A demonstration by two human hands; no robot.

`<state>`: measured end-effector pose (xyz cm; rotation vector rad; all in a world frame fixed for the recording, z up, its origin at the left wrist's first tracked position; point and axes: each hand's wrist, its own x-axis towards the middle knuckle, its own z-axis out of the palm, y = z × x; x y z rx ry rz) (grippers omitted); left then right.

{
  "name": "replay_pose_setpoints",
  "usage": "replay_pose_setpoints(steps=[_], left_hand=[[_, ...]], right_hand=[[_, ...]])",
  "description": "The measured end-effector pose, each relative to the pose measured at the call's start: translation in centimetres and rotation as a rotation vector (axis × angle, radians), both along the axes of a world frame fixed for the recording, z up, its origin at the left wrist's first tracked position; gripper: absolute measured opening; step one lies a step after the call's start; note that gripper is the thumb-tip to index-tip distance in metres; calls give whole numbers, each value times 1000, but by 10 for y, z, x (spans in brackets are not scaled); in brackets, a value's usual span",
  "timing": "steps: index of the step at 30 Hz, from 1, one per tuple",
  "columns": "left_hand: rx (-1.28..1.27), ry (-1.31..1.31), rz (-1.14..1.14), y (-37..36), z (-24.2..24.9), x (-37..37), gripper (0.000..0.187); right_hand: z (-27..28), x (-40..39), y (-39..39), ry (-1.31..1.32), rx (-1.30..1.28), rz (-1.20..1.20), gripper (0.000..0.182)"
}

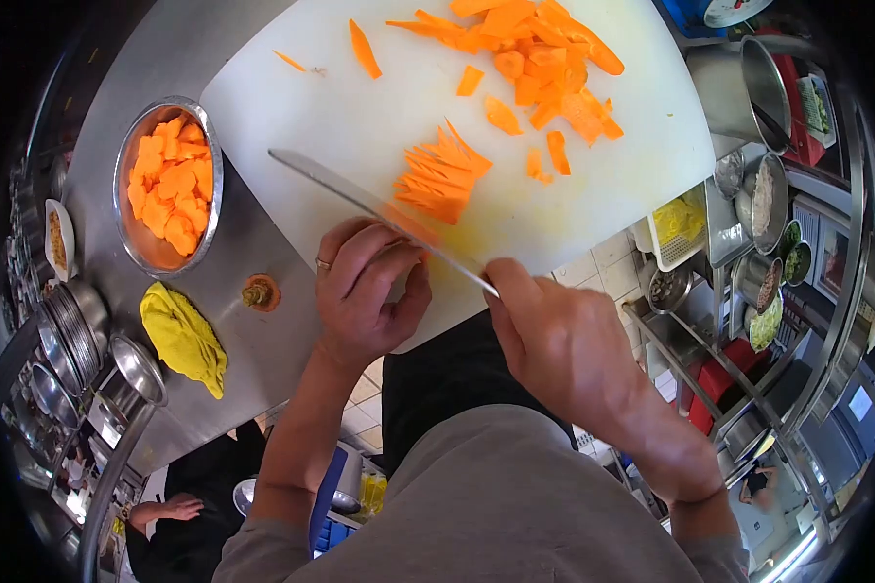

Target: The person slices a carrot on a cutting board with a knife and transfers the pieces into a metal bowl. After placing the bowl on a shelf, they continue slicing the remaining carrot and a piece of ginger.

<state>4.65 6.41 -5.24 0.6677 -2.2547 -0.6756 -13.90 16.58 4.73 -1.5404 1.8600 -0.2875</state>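
My right hand [564, 340] is wrapped round the handle of a long kitchen knife [350, 196], its blade slanting up and left across the white cutting board [301, 107]. My left hand [365, 291] curls its fingers beside the blade, pressing on a piece of carrot [411, 223]; the fingers and blade hide part of it. Just beyond the knife lies a fanned stack of thin carrot slices [442, 180]. Farther off on the board is a heap of carrot offcuts [554, 73], with several loose scraps around it.
A metal bowl [217, 199] of carrot slices [170, 185] stands on the steel counter at left. Near it are a yellow cloth [182, 338], a carrot top [261, 292] and stacked metal bowls [68, 335]. Pots and food containers line the right. Another person's hand [180, 507] shows at lower left.
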Motion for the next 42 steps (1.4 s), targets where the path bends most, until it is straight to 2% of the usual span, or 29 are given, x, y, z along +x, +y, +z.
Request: replay_pose_setpoints(steps=[6,16,18,22,24,28,30,33,36,40,42], left_hand=[[5,-19,14,1,-3,3,36],[32,-28,-30,2,-4,9,36],[37,-52,-31,1,-3,10,36],[42,-34,-34,0,-2,8,36],[26,-36,-18,-1,1,5,34],[51,-35,-10,-2,1,5,34],[72,-9,-13,-2,-1,7,34],[58,-11,1,-1,-2,6,34],[21,40,21,-2,-4,0,34],[29,67,5,-2,-2,-1,33],[49,42,-8,-2,-1,0,33]], right_hand=[[24,3,26,38,128,-16,16],[36,5,39,61,170,-34,17],[32,4,41,108,115,48,29],[31,8,35,135,133,70,29],[29,9,29,110,177,23,13],[26,7,16,98,220,52,12],[21,6,11,95,187,118,21],[7,12,0,107,112,100,17],[-33,23,-18,133,14,72,15],[-40,20,-20,81,-101,18,12],[-41,16,-17,-25,-136,-71,14]])
